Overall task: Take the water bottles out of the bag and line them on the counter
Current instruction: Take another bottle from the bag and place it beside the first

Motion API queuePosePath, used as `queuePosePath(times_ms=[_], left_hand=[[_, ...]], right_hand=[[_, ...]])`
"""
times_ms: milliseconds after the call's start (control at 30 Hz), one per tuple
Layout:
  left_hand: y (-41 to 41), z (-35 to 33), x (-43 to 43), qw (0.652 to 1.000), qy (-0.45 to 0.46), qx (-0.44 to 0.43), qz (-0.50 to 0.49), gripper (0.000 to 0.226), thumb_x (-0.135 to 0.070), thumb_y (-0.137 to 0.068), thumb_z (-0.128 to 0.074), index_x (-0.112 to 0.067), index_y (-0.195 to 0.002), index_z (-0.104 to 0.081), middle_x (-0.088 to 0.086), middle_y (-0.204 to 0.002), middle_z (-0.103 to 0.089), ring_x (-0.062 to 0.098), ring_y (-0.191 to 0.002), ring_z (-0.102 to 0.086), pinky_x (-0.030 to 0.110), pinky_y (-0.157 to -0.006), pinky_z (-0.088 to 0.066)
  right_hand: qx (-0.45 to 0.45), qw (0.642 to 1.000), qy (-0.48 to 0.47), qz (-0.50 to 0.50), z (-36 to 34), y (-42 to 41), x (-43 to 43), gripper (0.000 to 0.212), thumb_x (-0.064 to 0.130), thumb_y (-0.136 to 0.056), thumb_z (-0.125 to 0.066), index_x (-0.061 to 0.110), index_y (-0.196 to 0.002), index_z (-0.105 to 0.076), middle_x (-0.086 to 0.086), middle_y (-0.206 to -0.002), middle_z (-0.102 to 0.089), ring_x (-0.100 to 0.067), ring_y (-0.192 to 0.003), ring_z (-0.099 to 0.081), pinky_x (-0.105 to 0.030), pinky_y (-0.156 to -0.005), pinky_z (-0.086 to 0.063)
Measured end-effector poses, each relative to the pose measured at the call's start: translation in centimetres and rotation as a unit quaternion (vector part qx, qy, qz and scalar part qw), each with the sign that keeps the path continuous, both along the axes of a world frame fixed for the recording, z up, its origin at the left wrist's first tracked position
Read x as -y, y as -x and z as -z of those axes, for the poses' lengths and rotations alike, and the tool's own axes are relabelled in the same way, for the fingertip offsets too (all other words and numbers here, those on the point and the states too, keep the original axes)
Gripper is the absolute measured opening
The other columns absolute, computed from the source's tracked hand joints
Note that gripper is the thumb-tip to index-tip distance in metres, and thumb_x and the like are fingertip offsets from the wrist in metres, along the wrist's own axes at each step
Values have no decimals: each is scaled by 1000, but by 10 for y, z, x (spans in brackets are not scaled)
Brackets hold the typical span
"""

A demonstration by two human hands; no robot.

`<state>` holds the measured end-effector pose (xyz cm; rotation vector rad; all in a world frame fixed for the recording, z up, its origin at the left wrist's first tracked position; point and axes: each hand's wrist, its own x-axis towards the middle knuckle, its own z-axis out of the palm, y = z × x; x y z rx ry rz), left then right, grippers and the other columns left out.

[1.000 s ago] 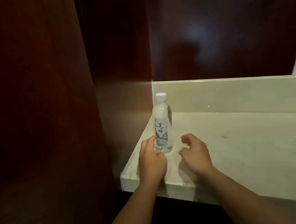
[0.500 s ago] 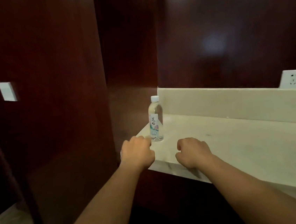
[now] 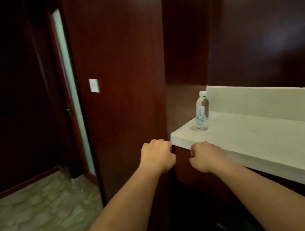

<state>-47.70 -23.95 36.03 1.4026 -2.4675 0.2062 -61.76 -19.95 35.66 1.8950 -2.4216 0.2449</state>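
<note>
Left hand [image 3: 156, 155] and right hand [image 3: 206, 155] hang clenched and empty mid-frame, while the clear white-capped plastic water bottle [image 3: 202, 112] stands right of centre near the pale stone counter's [image 3: 263, 141] left end, where a careless nudge could topple it.

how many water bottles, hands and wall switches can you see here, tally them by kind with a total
water bottle: 1, upright on the counter
hands: 2, left hand and right hand, both curled and holding nothing
wall switch: 1
total: 4
</note>
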Motion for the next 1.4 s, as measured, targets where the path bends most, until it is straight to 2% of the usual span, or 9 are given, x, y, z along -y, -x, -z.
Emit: queuePosePath(times_ms=[200,433,567,733,900,1000,1133,1233,1400], left_hand=[[-102,14,-35,998,8,16,-59,30,-29,-89,-45,-18,-112,-61,4,-116,-63,25,-110,-55,37,-86,-41],[-251,38,-99,983,-4,49,-176,29,-28,-88,-45,-16,-109,-62,6,-115,-64,29,-110,-56,36,-83,-42],[-321,59,-145,970,-41,58,-233,34,-28,-91,-44,-17,-118,-60,8,-121,-62,29,-114,-55,36,-87,-43],[-384,97,-192,951,-96,72,-286,35,-28,-91,-44,-17,-121,-58,10,-123,-61,30,-116,-54,37,-88,-43],[-417,138,-227,929,-148,53,-334,33,-27,-89,-45,-16,-117,-59,9,-119,-62,31,-111,-57,37,-85,-44],[-422,167,-244,914,-178,33,-362,34,-28,-90,-45,-16,-118,-59,8,-120,-62,30,-111,-57,37,-86,-45],[-415,208,-260,901,-222,29,-371,33,-27,-91,-43,-16,-117,-59,8,-118,-61,29,-109,-57,37,-84,-45],[-410,240,-269,890,-246,-6,-383,33,-27,-92,-43,-17,-120,-58,6,-122,-60,27,-113,-55,37,-85,-44],[-412,296,-283,863,-316,-50,-392,33,-28,-93,-45,-19,-123,-56,5,-127,-58,27,-116,-54,36,-86,-43]], right_hand=[[10,996,-29,-78,10,-92,-6,26,30,-87,-50,19,-108,-60,-7,-116,-62,-29,-109,-59,-35,-86,-45],[43,978,-45,-200,39,-248,-36,23,26,-88,-48,17,-106,-60,-5,-110,-65,-27,-101,-61,-35,-79,-47],[41,963,-50,-262,60,-329,-68,23,22,-87,-49,16,-105,-62,-6,-110,-64,-28,-101,-61,-33,-75,-43],[29,946,-84,-310,96,-395,-102,26,22,-87,-47,17,-107,-64,-6,-115,-64,-29,-107,-60,-36,-83,-46],[8,929,-139,-343,127,-425,-120,29,23,-86,-49,15,-109,-64,-9,-120,-62,-31,-112,-59,-36,-88,-46],[4,914,-164,-370,148,-435,-124,22,26,-87,-49,16,-101,-63,-9,-118,-62,-31,-109,-59,-36,-85,-46],[17,902,-193,-387,187,-438,-130,27,24,-88,-48,16,-107,-65,-10,-117,-63,-31,-108,-60,-33,-80,-44],[80,893,-229,-380,226,-437,-138,26,20,-84,-49,12,-99,-68,-12,-112,-66,-32,-105,-61,-33,-82,-48],[165,863,-319,-355,292,-443,-163,14,14,-83,-52,10,-84,-65,-11,-95,-65,-28,-89,-62,-31,-73,-49]])
